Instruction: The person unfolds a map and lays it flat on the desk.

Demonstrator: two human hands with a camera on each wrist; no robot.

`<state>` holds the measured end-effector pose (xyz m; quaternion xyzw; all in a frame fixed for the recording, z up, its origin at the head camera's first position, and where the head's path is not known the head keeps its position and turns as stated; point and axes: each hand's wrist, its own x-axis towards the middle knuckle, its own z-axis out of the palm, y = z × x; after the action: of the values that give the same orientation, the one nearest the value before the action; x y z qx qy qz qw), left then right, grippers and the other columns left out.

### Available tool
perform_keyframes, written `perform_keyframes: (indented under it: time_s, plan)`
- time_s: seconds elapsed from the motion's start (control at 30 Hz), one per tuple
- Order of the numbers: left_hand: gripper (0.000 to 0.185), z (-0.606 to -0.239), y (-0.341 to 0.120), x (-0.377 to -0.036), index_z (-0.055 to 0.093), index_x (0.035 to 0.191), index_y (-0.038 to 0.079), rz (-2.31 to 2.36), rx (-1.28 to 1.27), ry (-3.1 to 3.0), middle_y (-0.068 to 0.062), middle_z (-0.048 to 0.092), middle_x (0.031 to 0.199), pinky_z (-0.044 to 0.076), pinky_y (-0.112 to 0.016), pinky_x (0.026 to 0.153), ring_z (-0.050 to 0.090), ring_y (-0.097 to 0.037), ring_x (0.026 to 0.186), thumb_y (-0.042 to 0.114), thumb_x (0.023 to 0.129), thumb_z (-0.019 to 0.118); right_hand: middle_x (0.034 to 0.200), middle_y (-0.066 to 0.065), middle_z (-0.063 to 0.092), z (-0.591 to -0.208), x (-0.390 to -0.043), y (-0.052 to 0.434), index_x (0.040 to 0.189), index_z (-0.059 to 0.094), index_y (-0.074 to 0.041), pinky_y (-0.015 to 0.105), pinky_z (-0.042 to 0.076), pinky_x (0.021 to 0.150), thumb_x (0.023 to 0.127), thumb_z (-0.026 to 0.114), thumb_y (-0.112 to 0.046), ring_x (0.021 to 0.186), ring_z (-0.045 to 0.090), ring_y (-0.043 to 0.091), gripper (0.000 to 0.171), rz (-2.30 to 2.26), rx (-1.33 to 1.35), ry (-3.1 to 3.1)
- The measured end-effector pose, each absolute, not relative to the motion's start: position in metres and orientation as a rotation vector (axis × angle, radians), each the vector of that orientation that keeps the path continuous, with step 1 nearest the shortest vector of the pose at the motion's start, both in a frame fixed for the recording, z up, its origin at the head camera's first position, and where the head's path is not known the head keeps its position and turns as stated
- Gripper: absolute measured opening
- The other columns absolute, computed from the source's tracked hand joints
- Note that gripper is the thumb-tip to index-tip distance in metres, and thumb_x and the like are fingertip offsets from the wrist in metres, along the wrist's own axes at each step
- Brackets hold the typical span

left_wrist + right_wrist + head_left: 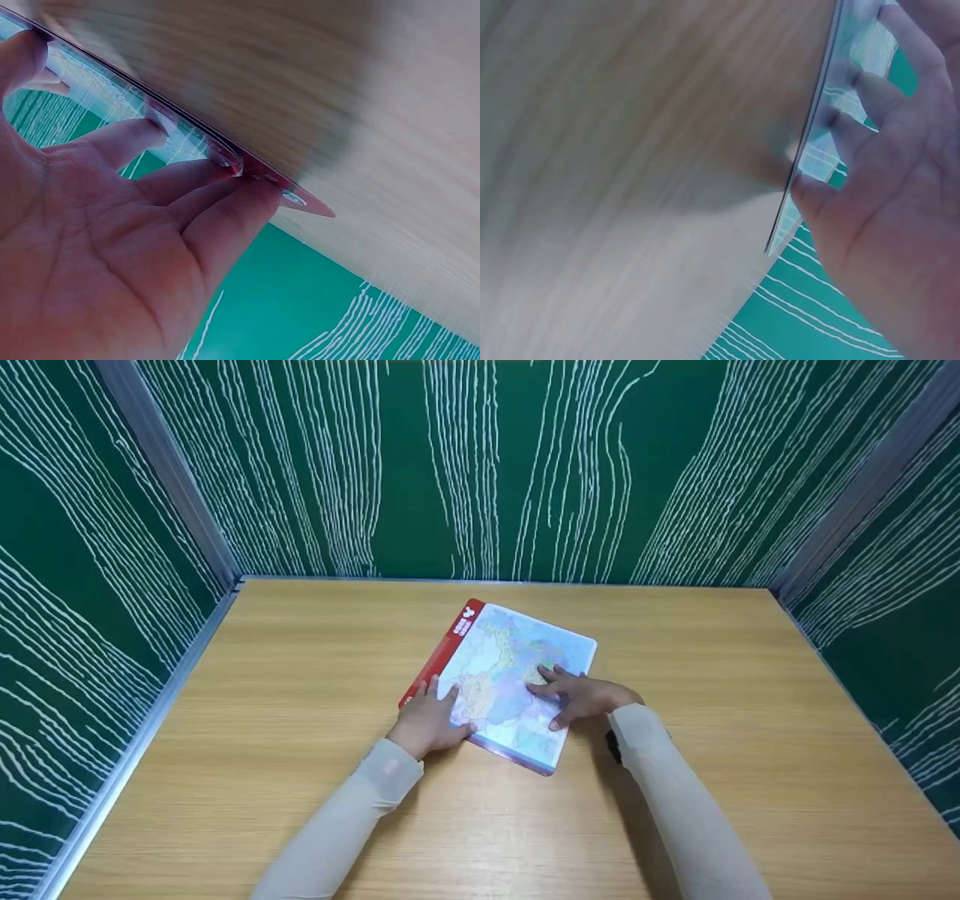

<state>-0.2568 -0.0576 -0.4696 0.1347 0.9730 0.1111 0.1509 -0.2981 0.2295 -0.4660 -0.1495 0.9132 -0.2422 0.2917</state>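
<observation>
A thin, flat map board [499, 664] lies at a slant on the wooden table, with pale printed land and sea and a red strip [448, 649] along its left side. My left hand [429, 724] rests on its lower left part, fingers spread. Over the right edge, my right hand [589, 696] touches the printed face with its fingertips, also spread. In the left wrist view, the left hand's fingers [232, 217] lie against the map near a red corner. The right wrist view shows the right thumb [811, 196] at the board's thin edge.
The wooden table [300, 660] spreads around the map on all sides. Green panels [409, 472] with wavy white lines stand behind it and at both sides, joined by grey metal posts [169, 465]. A dark band [613, 746] shows at the right wrist.
</observation>
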Motion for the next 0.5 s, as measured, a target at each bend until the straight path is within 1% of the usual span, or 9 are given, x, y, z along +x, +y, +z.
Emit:
perform_keyframes:
  time_s: [0.13, 0.5]
  plan:
    - [0.085, -0.4689, -0.0561, -0.2564, 0.027, 0.153, 0.019, 0.322, 0.353, 2.783, -0.020, 0.016, 0.160, 0.029, -0.062, 0.110, 0.015, -0.041, 0.147, 0.057, 0.084, 0.061, 0.163, -0.009, -0.002, -0.4649, -0.2997, 0.2275, 0.142, 0.036, -0.046, 0.069, -0.003, 0.111, 0.075, 0.078, -0.038, 0.148, -0.015, 0.032, 0.080, -0.632, -0.341, 2.435]
    - [0.087, -0.4692, -0.0540, -0.2559, 0.026, 0.153, 0.022, 0.326, 0.299, 2.772, -0.017, 0.014, 0.161, 0.027, -0.061, 0.111, 0.015, -0.040, 0.147, 0.057, 0.083, 0.062, 0.162, -0.012, 0.000, -0.4654, -0.3013, 0.2275, 0.141, 0.035, -0.051, 0.070, -0.002, 0.111, 0.073, 0.078, -0.042, 0.149, -0.014, 0.028, 0.080, -0.609, -0.333, 2.448]
